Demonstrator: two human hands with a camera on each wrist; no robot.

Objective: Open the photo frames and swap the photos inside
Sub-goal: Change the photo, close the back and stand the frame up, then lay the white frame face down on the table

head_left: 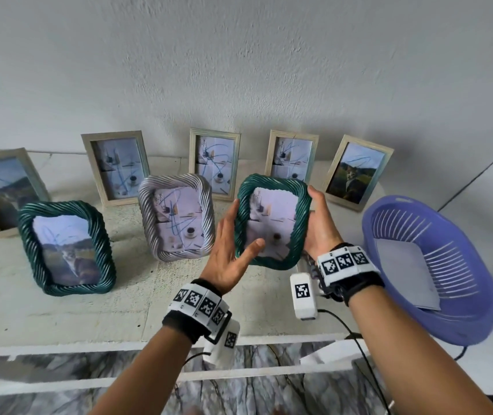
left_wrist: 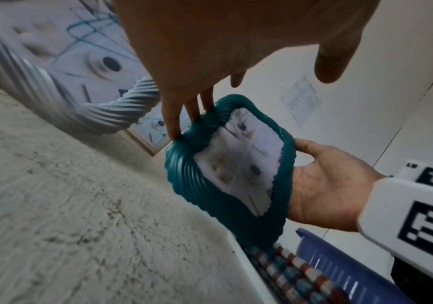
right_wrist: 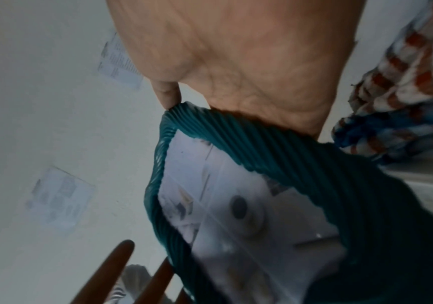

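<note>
A dark green rope-patterned frame point(head_left: 301, 217) point(left_wrist: 226, 207) point(right_wrist: 288, 148) with a pale still-life photo is held up above the table, its glass facing me. My right hand point(head_left: 321, 227) point(left_wrist: 327, 185) point(right_wrist: 249, 61) grips its right edge, thumb near the top corner. My left hand point(head_left: 228, 256) point(left_wrist: 210, 41) is spread flat. Its straight fingertips point(left_wrist: 174, 129) touch the frame's left edge and the thumb hovers in front of the glass. A second green frame point(head_left: 66, 248) with a cat photo stands at the left. A silver rope-patterned frame point(head_left: 176, 217) stands between them.
Several wooden frames point(head_left: 215, 163) lean on the wall along the back of the white table point(head_left: 59, 310). A purple slotted basket point(head_left: 431, 322) holding a grey sheet stands at the right, close to my right wrist. Cables hang over the table's front edge.
</note>
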